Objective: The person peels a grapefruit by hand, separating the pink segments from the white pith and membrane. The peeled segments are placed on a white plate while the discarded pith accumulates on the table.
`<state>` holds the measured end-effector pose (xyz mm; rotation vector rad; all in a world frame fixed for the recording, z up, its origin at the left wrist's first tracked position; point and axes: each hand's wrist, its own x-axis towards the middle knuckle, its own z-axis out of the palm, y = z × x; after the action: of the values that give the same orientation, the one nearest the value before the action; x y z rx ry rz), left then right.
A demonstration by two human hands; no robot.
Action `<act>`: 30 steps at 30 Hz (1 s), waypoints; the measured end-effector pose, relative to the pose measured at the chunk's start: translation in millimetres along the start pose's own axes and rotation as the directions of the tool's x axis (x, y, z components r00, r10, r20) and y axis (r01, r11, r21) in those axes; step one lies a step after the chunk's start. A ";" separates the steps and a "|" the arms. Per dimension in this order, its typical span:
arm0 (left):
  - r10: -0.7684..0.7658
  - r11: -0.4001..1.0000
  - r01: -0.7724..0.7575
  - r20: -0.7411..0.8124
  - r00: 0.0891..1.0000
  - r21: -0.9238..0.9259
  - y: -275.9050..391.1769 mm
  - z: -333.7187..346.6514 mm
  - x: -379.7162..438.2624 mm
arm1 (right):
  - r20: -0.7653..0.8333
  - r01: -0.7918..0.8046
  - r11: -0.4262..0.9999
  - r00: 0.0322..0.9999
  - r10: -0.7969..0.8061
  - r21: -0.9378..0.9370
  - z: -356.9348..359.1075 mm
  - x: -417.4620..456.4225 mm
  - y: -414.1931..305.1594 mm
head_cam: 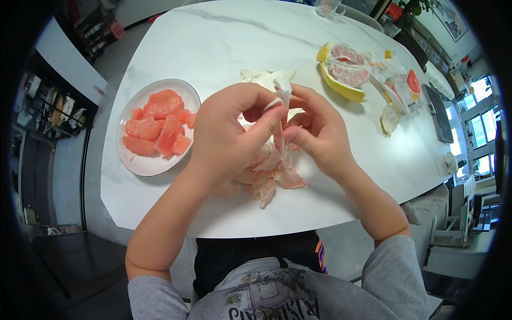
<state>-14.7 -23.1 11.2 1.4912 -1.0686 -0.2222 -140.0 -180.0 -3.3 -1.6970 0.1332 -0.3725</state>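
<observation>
Over the table, my left hand point(234, 128) and my right hand point(322, 134) are raised close together, pinching a pomelo segment point(279, 140) between thumbs and fingers. Its pale membrane point(284, 88) sticks up above the fingertips, and part of the pink flesh is hidden. Beneath lies a heap of torn pomelo membranes point(266, 178) on the tabletop. Behind my hands, a piece of white pith-side peel point(262, 78) is partly covered. To the left, a white plate point(148, 167) with a dark rim holds several peeled pieces of pink pomelo flesh point(164, 103).
At the right stands an unpeeled pomelo portion with yellow rind point(344, 86), beside a printed plastic wrapper point(400, 86) and a peel scrap point(390, 119). A dark flat device point(438, 114) lies near the right edge. A glass mug point(329, 9) is at the far edge of the white table point(224, 218).
</observation>
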 end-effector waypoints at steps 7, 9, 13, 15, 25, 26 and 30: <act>0.183 0.972 -0.185 0.029 0.983 0.146 -3.4 3.6 -1.0 | -0.032 -0.013 0.999 0.999 0.012 -0.045 -4.1 0.5 -0.4; 0.173 0.977 -0.176 0.032 0.984 0.123 -3.4 3.8 -0.6 | -0.050 -0.003 1.000 0.999 0.003 -0.003 -2.5 -0.2 0.2; 0.129 0.985 -0.130 0.022 0.991 0.110 0.0 2.3 -1.2 | -0.081 0.032 0.996 0.996 -0.025 0.089 0.9 -1.7 8.7; 0.099 0.992 -0.097 -0.017 0.995 0.085 -0.8 3.6 -2.3 | -0.089 0.027 0.992 0.996 -0.016 0.124 2.9 -1.6 8.4; -0.114 0.985 0.097 -0.110 0.987 -0.145 -2.7 9.7 -2.6 | -0.182 0.128 0.983 0.978 -0.103 0.135 16.5 -4.1 6.0; -0.153 0.974 0.133 -0.096 0.984 -0.186 -3.6 8.2 -1.6 | -0.186 0.135 0.982 0.977 -0.108 0.136 16.5 -4.3 6.0; -0.218 0.945 0.206 -0.020 0.976 -0.255 -5.0 5.5 0.4 | -0.168 0.109 0.991 0.981 -0.094 0.083 12.0 -1.4 5.0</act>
<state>-15.8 -28.0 5.6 1.3723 -0.8071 -0.4554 -136.9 -169.1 -9.8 -1.5851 0.1481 -0.5863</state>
